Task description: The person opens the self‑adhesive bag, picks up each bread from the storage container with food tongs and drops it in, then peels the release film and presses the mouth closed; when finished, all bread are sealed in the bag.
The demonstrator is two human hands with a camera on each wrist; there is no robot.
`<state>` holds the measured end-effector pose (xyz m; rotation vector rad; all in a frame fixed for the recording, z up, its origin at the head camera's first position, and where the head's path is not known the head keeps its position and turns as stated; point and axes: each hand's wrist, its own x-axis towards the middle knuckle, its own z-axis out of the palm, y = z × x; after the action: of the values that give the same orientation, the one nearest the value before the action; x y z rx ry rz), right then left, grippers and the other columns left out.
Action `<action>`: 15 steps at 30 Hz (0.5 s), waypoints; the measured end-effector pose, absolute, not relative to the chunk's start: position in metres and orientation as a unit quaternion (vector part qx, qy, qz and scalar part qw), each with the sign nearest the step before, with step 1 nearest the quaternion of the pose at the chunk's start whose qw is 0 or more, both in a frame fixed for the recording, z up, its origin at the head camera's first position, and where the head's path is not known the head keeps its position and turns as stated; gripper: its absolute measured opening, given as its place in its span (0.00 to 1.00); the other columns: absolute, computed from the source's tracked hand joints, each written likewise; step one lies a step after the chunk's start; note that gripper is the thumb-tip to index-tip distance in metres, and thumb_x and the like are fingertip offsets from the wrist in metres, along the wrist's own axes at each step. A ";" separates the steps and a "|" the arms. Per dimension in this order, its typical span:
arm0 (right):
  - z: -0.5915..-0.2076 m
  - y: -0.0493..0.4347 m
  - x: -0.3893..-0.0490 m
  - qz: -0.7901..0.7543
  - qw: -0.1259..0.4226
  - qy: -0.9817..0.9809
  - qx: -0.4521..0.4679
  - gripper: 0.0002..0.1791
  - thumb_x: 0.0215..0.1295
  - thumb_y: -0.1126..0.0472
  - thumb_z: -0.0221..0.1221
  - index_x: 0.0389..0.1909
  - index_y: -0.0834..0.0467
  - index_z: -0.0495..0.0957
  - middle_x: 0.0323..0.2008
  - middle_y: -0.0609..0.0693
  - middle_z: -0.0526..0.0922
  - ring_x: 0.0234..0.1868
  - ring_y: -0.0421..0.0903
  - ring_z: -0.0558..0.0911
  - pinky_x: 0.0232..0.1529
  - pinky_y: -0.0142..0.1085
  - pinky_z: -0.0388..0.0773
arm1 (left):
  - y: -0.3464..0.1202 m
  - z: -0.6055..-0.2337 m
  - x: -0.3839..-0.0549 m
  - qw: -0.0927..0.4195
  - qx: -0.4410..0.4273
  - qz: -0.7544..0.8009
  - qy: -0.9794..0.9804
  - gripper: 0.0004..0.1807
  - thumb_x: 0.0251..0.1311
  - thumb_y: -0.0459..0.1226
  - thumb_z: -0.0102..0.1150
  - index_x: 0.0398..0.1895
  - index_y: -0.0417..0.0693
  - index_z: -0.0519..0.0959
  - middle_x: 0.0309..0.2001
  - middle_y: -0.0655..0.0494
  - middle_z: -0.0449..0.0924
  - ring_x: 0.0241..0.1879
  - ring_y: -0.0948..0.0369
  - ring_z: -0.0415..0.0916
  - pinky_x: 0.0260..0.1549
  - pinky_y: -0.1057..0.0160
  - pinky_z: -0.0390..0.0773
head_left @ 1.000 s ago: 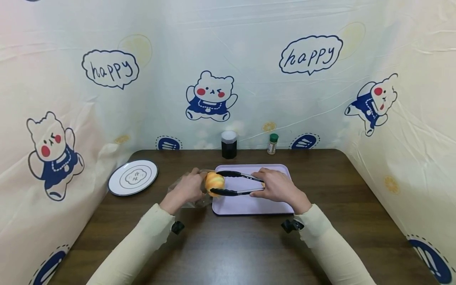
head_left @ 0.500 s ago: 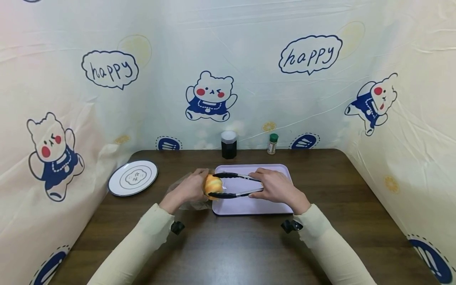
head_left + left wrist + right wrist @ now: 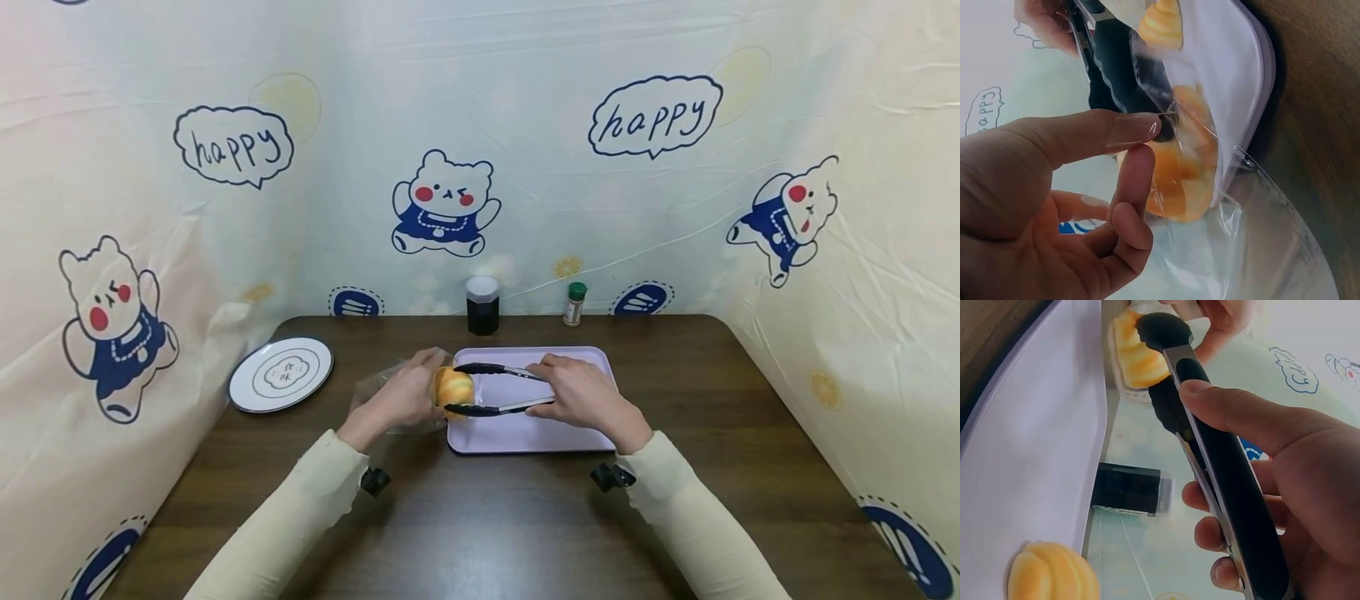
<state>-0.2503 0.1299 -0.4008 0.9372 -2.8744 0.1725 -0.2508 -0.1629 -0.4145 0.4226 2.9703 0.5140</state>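
My left hand (image 3: 408, 393) pinches the rim of a clear plastic bag (image 3: 1260, 231) between thumb and fingers, left of the lilac tray (image 3: 532, 437). At the bag's mouth sits a golden striped bread roll (image 3: 454, 390), partly behind the film in the left wrist view. My right hand (image 3: 581, 390) grips a pair of tongs (image 3: 1229, 487) with black tips. Those tips lie on either side of the roll, over the tray's left end. A second roll (image 3: 1050, 572) rests on the tray; in the head view my right hand mostly hides it.
A white plate (image 3: 281, 375) with a dark rim lies at the table's left edge. Behind the tray stand a dark jar (image 3: 482, 307) with a pale lid and a small green-capped shaker (image 3: 574, 304). Printed cloth hangs around the table (image 3: 495, 525).
The roll and tongs have shifted slightly left and then back right. My left hand has moved a little right along the roll, with the bag's edge rising around it.
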 end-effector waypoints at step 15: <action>-0.403 0.121 -0.248 0.068 0.056 -0.952 0.292 0.37 0.54 0.37 0.70 0.62 0.53 0.78 0.52 0.53 0.84 0.46 0.48 0.84 0.49 0.45 0.83 | -0.158 -0.418 -0.249 0.078 0.115 0.205 0.969 0.61 0.43 0.37 0.80 0.79 0.41 0.50 0.79 0.40 0.49 0.71 0.41 0.62 0.69 0.42 0.66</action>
<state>-0.2483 0.1215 -0.4029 0.8849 -2.8899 0.2050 -0.2491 -0.1581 -0.4177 0.3444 2.9016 0.6127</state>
